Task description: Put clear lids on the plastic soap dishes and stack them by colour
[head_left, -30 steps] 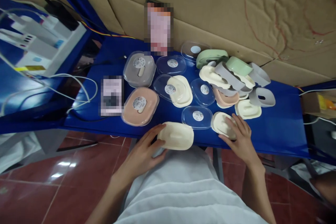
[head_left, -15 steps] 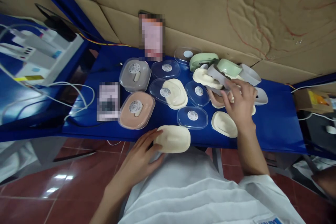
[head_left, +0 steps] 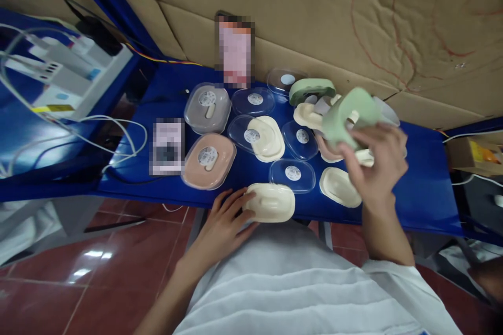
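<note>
At the table's front edge, my left hand (head_left: 231,217) has its fingertips over the left end of a cream oval plastic tray (head_left: 275,203) and its thumb along the near side. My right hand (head_left: 379,159) grips a green curved plastic shell (head_left: 346,115) with an opening in it, raised above a pile of parts. Around it lie another green shell (head_left: 312,89), a cream piece with a wavy edge (head_left: 308,115) and a pinkish piece (head_left: 329,153), partly hidden. A second cream tray (head_left: 340,187) rests just left of my right wrist.
Clear oval lids with round stickers, such as one lid (head_left: 293,175), spread over the blue table (head_left: 424,183). A grey lidded box (head_left: 208,110) and a pink lidded box (head_left: 210,162) stand left. White cables (head_left: 121,136) and a power strip (head_left: 113,70) lie further left; cardboard (head_left: 298,10) lines the back.
My right hand has taken hold of the green shell from the pile and lifted it toward me. My left hand and the cream tray have shifted slightly to the right.
</note>
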Demonstrator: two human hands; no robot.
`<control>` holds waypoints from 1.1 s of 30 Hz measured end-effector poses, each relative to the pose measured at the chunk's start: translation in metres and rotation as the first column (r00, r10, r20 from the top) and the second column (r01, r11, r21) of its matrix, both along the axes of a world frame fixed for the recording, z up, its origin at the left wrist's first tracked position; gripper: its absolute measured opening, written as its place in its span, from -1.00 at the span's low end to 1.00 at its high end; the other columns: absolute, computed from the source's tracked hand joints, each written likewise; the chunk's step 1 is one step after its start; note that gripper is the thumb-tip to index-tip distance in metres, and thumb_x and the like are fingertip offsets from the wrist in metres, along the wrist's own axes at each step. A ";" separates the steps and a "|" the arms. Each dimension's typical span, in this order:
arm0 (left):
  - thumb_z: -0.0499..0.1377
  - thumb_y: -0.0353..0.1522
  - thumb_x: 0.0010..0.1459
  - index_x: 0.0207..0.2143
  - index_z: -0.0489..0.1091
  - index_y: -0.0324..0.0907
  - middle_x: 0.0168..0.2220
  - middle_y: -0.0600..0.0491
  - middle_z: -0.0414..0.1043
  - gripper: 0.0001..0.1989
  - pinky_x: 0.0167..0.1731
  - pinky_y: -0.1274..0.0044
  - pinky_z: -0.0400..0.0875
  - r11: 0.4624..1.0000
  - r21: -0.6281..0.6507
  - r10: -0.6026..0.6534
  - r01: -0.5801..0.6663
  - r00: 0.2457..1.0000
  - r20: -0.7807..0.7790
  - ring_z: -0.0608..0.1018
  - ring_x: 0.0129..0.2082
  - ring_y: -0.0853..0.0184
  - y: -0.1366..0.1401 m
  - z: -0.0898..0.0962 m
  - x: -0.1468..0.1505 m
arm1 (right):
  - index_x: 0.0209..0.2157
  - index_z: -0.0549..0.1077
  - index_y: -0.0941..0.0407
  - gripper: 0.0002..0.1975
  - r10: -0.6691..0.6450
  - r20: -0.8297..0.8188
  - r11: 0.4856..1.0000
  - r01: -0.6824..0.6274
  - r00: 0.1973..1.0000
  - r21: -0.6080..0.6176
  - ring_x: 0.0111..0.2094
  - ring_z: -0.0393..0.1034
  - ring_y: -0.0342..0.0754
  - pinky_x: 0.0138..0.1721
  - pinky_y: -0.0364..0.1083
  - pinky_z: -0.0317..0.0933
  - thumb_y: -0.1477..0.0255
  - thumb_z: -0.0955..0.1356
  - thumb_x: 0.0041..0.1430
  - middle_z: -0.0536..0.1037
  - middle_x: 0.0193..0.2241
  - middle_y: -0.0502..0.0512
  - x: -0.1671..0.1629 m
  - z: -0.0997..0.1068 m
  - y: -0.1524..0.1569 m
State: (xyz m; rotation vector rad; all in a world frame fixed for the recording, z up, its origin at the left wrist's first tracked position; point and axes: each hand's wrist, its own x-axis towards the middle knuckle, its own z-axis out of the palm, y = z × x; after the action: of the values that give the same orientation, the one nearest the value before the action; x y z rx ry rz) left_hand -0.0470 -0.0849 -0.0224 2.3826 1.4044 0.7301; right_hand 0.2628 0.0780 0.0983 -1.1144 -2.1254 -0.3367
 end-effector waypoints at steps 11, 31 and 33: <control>0.24 -0.34 0.40 -0.11 0.50 -0.11 0.21 -0.16 0.51 -0.93 0.21 0.08 0.35 1.000 -0.029 -0.008 0.007 1.000 -0.019 0.50 0.26 -0.05 -0.007 0.006 -0.026 | -0.14 0.62 0.11 -0.86 0.411 0.105 0.891 -0.375 0.906 -0.256 -0.32 0.50 -0.08 -0.31 -0.05 0.33 0.36 0.51 0.33 0.68 -0.32 0.05 -0.077 -0.039 -0.137; 0.26 -0.36 0.39 0.37 0.28 0.07 0.42 -0.19 0.28 -0.45 0.18 0.16 0.32 0.997 -0.070 -0.010 0.012 0.999 0.032 0.42 0.34 -0.03 -0.001 -0.008 -0.024 | 0.25 0.50 0.04 -0.65 0.411 0.260 0.833 -0.244 0.874 -0.497 0.30 0.37 0.04 0.43 0.16 -0.03 0.48 0.34 0.51 0.59 0.23 0.10 -0.046 -0.070 -0.130; 0.26 -0.36 0.39 0.38 0.28 0.06 0.42 -0.21 0.27 -0.45 0.18 0.14 0.32 0.997 -0.071 -0.039 0.041 0.999 0.036 0.41 0.35 -0.05 0.000 -0.009 -0.023 | 0.14 0.58 0.02 -0.70 0.407 0.231 0.863 -0.288 0.884 -0.415 0.10 0.49 -0.04 0.37 0.09 0.01 0.53 0.34 0.49 0.70 0.05 0.03 -0.041 -0.075 -0.138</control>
State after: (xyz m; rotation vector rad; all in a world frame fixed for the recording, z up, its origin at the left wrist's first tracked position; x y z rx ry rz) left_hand -0.0697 -0.0847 -0.0316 2.3257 1.3419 0.6957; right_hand 0.2220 -0.0602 0.0229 -0.8792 -2.7039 0.0768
